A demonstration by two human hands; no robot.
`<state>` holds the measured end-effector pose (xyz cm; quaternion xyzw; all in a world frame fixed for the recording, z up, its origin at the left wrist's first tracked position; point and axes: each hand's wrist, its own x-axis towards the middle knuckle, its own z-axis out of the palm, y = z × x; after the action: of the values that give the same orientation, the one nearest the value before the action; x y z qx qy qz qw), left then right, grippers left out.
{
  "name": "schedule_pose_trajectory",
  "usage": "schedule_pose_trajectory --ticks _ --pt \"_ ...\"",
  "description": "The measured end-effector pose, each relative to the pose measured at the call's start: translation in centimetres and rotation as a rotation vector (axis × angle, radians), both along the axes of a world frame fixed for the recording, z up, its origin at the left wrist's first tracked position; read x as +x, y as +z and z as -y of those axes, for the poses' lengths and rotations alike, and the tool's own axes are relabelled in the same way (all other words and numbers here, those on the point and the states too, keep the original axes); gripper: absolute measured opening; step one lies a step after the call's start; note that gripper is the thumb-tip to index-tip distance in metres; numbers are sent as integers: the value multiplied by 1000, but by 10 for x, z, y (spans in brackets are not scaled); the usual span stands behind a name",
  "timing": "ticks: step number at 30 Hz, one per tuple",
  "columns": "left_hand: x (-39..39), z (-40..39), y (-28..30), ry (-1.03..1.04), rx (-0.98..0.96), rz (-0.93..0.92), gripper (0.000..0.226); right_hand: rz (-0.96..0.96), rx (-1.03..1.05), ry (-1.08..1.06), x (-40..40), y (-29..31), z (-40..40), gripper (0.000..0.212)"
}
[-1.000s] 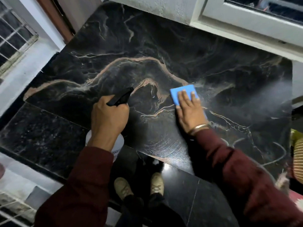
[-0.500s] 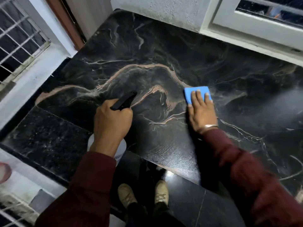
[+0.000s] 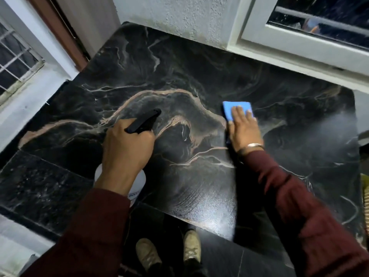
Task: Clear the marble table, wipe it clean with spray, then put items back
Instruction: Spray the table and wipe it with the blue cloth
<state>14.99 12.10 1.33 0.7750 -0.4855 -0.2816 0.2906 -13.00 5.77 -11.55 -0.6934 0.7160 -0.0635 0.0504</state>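
On my feed, a barred window sat at the far left, beside the black marble surface with its tan veins. My left hand was curled tight around the spray bottle, its black nozzle pointing out over the middle of the surface and its white body mostly hidden under the wrist. To the right, well apart from the bottle, my right hand lay flat with straight fingers pressing the blue cloth onto the marble, only the cloth's far edge showing past the fingertips. A bangle ringed that wrist above the maroon sleeve. A white window frame ran along the far right edge.
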Motion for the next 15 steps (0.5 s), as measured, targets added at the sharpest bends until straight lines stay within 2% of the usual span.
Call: schedule_pose_trajectory --ticks 2,4,8,11,12,15 --pt "-2 2 6 1 -12 -2 17 -43 -62 -48 -16 3 -27 63" --pt "-6 5 12 7 0 -2 17 -75 -64 -77 2 0 -59 60" --pt "-13 25 24 -52 -5 20 18 43 -29 220 100 -13 -82 55" --pt "-16 48 28 -94 -34 50 15 72 20 518 167 -30 -47 53" --pt "-16 57 29 -118 -44 55 16 49 32 558 177 -29 -24 52" --pt "-12 83 32 -182 -61 51 15 -12 41 370 165 -13 38 53"
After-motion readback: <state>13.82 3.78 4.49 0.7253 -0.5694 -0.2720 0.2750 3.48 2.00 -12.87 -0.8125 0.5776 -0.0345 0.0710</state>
